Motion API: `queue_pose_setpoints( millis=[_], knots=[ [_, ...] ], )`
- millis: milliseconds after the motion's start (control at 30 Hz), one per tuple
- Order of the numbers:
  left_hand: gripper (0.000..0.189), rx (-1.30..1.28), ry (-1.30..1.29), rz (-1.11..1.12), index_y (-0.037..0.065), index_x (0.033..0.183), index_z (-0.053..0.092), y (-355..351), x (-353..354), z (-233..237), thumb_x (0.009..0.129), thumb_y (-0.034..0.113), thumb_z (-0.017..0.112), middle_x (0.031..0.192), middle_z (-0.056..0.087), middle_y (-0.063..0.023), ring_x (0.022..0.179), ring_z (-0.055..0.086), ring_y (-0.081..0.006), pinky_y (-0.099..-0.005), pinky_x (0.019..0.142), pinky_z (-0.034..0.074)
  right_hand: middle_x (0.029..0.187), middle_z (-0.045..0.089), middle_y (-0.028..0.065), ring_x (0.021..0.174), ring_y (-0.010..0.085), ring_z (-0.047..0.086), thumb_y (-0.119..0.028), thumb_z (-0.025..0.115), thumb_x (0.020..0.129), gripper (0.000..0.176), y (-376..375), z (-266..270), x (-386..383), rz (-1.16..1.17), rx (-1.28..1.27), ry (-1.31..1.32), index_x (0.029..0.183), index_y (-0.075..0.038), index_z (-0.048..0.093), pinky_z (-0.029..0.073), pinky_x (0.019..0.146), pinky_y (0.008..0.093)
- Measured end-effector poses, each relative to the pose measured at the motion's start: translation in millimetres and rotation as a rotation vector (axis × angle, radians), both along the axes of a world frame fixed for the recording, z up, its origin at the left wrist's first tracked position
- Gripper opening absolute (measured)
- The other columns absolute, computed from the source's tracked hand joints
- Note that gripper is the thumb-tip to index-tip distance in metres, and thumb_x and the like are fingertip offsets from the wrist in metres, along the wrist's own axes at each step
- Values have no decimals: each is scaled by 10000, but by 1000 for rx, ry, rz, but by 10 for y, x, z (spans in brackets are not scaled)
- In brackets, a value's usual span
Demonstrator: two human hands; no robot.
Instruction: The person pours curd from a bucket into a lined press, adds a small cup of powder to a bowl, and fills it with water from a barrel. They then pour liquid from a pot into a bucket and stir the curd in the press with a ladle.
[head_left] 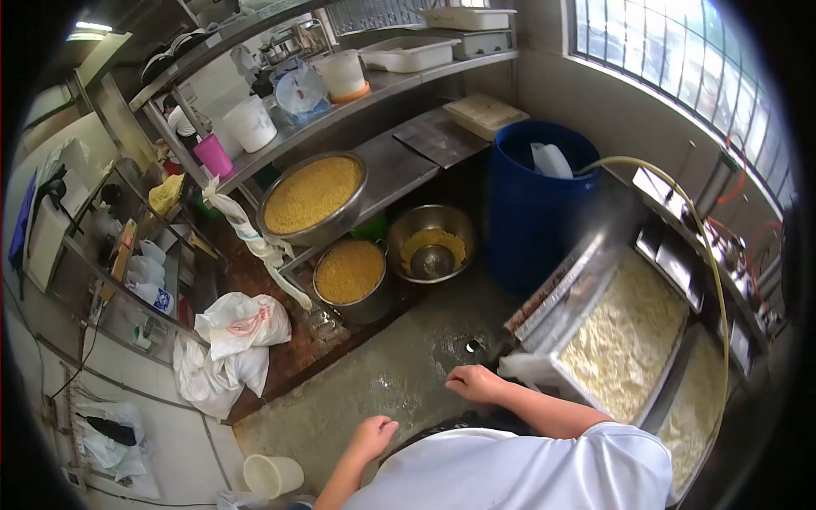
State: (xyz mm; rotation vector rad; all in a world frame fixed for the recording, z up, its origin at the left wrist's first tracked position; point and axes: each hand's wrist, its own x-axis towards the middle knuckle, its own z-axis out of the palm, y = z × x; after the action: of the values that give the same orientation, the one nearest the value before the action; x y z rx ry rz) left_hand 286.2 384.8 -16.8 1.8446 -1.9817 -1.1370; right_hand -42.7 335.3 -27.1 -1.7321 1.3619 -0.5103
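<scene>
Near left: cream round plastic bucket [291,474] on wet grey floor [382,361]. Far: round steel pot [367,310] of yellow granular stuff. Left hand [371,438], above floor: fingers half-curled, can't tell if grip's fully closed. Right hand [474,383]: same, just beside white rectangular tub [568,382] of pale lumpy stuff, right.
</scene>
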Motion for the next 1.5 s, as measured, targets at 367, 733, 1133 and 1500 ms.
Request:
queue_pose_setpoints(
  millis=[367,733,1133,1500],
  knots=[
    [361,-132,43,100,14,1058,737,-1932,405,-397,957,354,672,997,739,-214,932,716,-364,-443,817,560,1026,725,216,988,385,707,-234,704,932,276,-2641,465,136,-98,-400,-9,1071,4,719,561,867,429],
    [235,-1151,177,118,7,960,639,-5382,1105,1820,926,211,751,809,589,-142,702,584,-307,-413,646,480,919,672,196,828,318,652,-311,776,884,388,-5940,3366,1030,-223,-1001,13,1055,9,637,533,771,422],
    [346,-1463,257,418,3,814,595,-6979,1195,2896,1017,274,670,727,570,-93,652,525,-235,-363,618,431,1307,660,296,1217,424,653,-696,792,748,1023,-8228,5425,2013,-398,-1087,378,1437,18,544,515,1046,433],
    [276,-1473,175,507,-10,867,617,-7054,1152,2838,1020,218,645,742,576,-84,651,522,-202,-354,626,438,1162,711,266,1096,356,713,-541,849,764,831,-7160,4723,1560,-70,-1241,-26,1299,50,615,553,943,410]
  ],
)
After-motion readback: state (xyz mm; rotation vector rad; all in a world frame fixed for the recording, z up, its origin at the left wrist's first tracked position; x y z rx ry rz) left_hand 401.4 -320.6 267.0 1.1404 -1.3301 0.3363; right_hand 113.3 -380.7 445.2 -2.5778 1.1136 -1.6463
